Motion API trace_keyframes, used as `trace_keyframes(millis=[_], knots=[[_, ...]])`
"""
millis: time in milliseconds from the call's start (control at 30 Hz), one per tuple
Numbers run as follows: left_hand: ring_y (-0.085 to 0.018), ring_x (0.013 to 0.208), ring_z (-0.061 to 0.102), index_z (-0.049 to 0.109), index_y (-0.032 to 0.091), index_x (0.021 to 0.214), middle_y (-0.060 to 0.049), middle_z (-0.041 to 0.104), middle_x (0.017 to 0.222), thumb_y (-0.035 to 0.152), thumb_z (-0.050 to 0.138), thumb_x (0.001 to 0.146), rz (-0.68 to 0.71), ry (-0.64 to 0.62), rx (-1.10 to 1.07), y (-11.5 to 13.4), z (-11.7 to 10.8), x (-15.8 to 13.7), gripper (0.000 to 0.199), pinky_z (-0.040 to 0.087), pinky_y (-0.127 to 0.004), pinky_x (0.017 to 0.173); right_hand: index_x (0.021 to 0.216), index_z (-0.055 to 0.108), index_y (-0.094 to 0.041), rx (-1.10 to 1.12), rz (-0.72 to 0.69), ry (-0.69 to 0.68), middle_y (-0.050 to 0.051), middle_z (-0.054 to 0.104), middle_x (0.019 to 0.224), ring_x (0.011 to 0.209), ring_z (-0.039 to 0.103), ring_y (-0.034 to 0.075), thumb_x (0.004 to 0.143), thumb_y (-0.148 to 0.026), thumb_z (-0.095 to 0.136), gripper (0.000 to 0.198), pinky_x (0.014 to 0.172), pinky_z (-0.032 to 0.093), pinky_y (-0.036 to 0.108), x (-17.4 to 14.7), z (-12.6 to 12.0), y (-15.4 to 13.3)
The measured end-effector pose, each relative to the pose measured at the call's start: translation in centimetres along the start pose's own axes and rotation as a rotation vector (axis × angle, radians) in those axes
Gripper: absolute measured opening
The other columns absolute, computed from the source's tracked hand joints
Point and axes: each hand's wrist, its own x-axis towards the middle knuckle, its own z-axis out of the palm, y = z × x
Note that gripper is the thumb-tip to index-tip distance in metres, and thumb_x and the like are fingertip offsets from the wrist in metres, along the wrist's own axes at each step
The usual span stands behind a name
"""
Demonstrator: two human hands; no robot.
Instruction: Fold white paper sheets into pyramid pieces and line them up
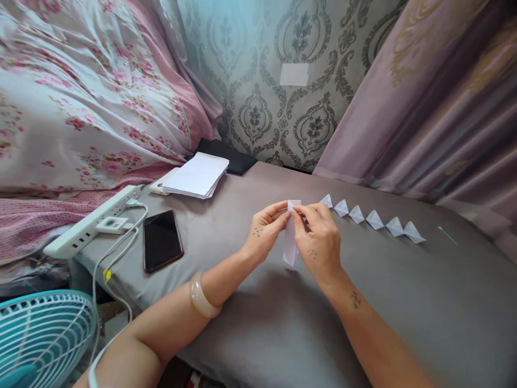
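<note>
A narrow folded strip of white paper (pixel 290 245) hangs upright between my hands, above the grey-covered table. My left hand (pixel 264 229) pinches its upper left edge between thumb and fingers. From the other side, my right hand (pixel 319 234) grips the upper right part, its thumb close to the left thumb. The top end of the paper sticks up a little past the fingertips. Behind and to the right of my right hand runs a slanting row of several small folded white paper pieces (pixel 357 214), each with a pointed top.
A stack of white paper sheets (pixel 196 175) lies at the back left, by a black flat item (pixel 238 161). Nearer are a phone (pixel 162 242) and a white power strip (pixel 95 221) with cables. A fan (pixel 44 334) stands lower left; a thin stick (pixel 448 235) lies right.
</note>
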Motion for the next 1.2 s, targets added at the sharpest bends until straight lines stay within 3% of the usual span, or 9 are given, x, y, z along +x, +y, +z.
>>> trace_keyframes(millis=[400,700,967,1200], knots=[[-0.02,0.088,0.069,0.071,0.017,0.101,-0.007,0.075,0.092,0.034,0.079,0.07,0.017,-0.01,0.032,0.02,0.22,-0.09,0.037,0.05,-0.037,0.09,0.09,0.07,-0.021,-0.108,-0.005,-0.011,0.003,0.066,0.083,0.081,0.059,0.019,0.092,-0.03,0.054,0.018,0.07,0.042,0.029,0.01,-0.17,0.23],[-0.021,0.092,0.068,0.071,0.018,0.103,-0.007,0.075,0.09,0.034,0.078,0.071,0.024,-0.029,0.047,-0.12,-0.07,0.01,0.037,0.047,-0.038,0.094,0.104,0.071,-0.023,-0.121,0.026,-0.041,0.006,0.064,0.082,0.08,0.058,0.02,0.094,-0.032,0.045,0.029,0.066,0.041,0.03,0.04,-0.32,-0.13],[-0.022,0.096,0.068,0.071,0.017,0.103,-0.007,0.074,0.094,0.034,0.078,0.071,0.026,-0.042,0.059,0.14,0.0,-0.16,0.037,0.047,-0.039,0.095,0.099,0.072,-0.02,0.019,0.096,-0.06,0.005,0.062,0.079,0.073,0.056,0.017,0.092,-0.029,0.048,0.027,0.072,0.046,0.031,0.33,-0.36,-0.24],[-0.023,0.101,0.067,0.072,0.017,0.104,-0.007,0.074,0.097,0.032,0.077,0.072,0.052,-0.062,0.089,0.14,-0.02,-0.17,0.035,0.046,-0.038,0.098,0.092,0.072,-0.02,0.164,0.148,-0.064,0.003,0.062,0.077,0.063,0.056,0.014,0.087,-0.027,0.051,0.022,0.066,0.046,0.03,0.71,-0.38,0.21]])
